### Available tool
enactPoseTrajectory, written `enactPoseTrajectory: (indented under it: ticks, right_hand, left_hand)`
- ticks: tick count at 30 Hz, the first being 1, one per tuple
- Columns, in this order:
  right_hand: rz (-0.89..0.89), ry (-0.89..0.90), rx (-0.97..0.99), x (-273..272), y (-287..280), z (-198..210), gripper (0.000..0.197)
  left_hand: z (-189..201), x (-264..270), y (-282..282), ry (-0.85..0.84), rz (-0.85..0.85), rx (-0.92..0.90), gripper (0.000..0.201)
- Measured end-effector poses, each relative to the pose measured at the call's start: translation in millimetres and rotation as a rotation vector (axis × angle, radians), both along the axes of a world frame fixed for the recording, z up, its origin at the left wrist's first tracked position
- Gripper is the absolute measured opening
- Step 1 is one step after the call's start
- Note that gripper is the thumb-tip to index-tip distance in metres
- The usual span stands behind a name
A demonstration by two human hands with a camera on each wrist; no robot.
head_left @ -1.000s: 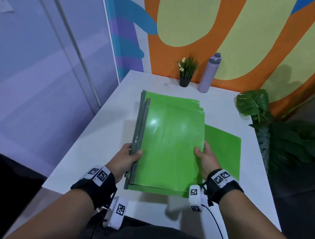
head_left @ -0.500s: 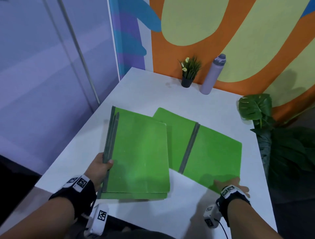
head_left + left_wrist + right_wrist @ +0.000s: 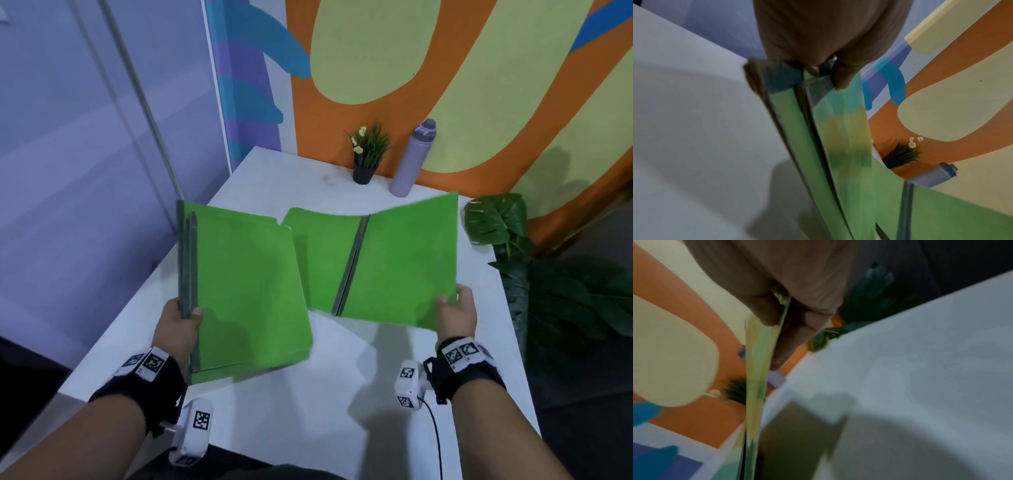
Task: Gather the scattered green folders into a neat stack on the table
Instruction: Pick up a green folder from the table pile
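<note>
**A:** Head view first: what risk was spotted there?

**B:** The open folder (image 3: 394, 263) was held up off the white surface (image 3: 329, 377) by just one corner, pinched by the right hand (image 3: 457, 313), thumb on top. The loose half hung free by the spine, so a flop or a slip out of that pinch could be expected, probably. The closed folders (image 3: 246, 291) were gripped at the spine edge by the left hand (image 3: 180, 325), thumb wrapped over the top, their near end raised off the surface. The bottom one stuck out a bit, so a slide-out was judged possible if the bundle got tilted further. A potted plant (image 3: 368, 154) and a bottle (image 3: 412, 157) were parked at the far edge, well apart.

**A:** Left wrist view?

**B:** The thumb (image 3: 840, 76) was seen clamped over the grey spines, fingers hidden underneath. The two spines weren't lined up, so a messy stack could be caused by that.

**A:** Right wrist?

**B:** Blurry, but the folder's thin edge (image 3: 758, 363) was seen squeezed between thumb and fingers. Only the very edge was caught, a weak hold, likely.
</note>
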State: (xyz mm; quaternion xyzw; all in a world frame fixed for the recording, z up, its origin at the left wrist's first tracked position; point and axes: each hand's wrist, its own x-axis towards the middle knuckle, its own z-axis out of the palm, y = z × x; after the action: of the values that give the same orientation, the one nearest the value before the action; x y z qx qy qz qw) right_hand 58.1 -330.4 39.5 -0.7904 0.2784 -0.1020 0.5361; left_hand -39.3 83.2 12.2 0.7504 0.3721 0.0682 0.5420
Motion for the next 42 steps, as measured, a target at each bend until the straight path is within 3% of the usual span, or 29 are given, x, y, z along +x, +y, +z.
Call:
enactPoseTrajectory:
  ticks: [5,9,13,18,20,23,25,28,31,34,37,39,42]
  right_hand:
    - [0.075,-0.267,0.063,0.1,3.2,84.0,0.024]
    - [0.238,-0.252,0.230,-11.7,15.2,117.1,0.030]
    - [0.357,-0.136,0.309,-19.4,46.3,88.2,0.029]
    - [0.405,0.048,0.232,-31.5,59.3,21.3,0.027]
    - [0.488,0.134,0.272,-34.8,56.3,7.3,0.042]
    - [0.523,0.276,0.373,-33.8,49.5,-2.0,0.090]
    - [0.487,0.334,0.472,-32.9,46.8,-3.7,0.086]
    - [0.434,0.269,0.540,-37.5,49.1,1.1,0.059]
    - [0.330,0.109,0.532,-42.9,49.7,-3.0,0.062]
    - [0.266,0.000,0.523,-47.3,48.9,-8.1,0.060]
    - [0.272,-0.092,0.488,-54.1,47.3,-5.7,0.057]
    - [0.295,-0.119,0.471,-61.2,48.3,-2.9,0.064]
    - [0.340,-0.148,0.477,-70.7,52.1,-1.9,0.077]
  left_hand:
    - [28.1,10.6,11.6,-0.112,0.117,0.098,0.023]
    - [39.3,17.8,14.7,-0.174,0.042,0.047,0.018]
    - [36.3,22.1,-1.4,-0.232,-0.059,-0.088,0.012]
    - [34.6,12.2,-38.6,-0.230,-0.196,-0.372,0.015]
    - [38.3,6.9,-48.7,-0.233,-0.242,-0.487,0.018]
    - [34.8,3.5,-56.7,-0.215,-0.320,-0.574,0.024]
    - [32.8,2.4,-62.6,-0.202,-0.388,-0.578,0.024]
    - [30.5,2.5,-71.2,-0.156,-0.483,-0.488,0.028]
    - [39.7,3.4,-80.5,-0.156,-0.627,-0.434,0.054]
    - [48.2,10.7,-83.6,-0.150,-0.710,-0.274,0.041]
    - [45.7,18.4,-85.4,-0.107,-0.677,-0.112,0.036]
    - [43.1,18.4,-87.1,-0.100,-0.631,-0.103,0.035]
    - [40.1,14.4,-90.2,-0.146,-0.623,-0.191,0.053]
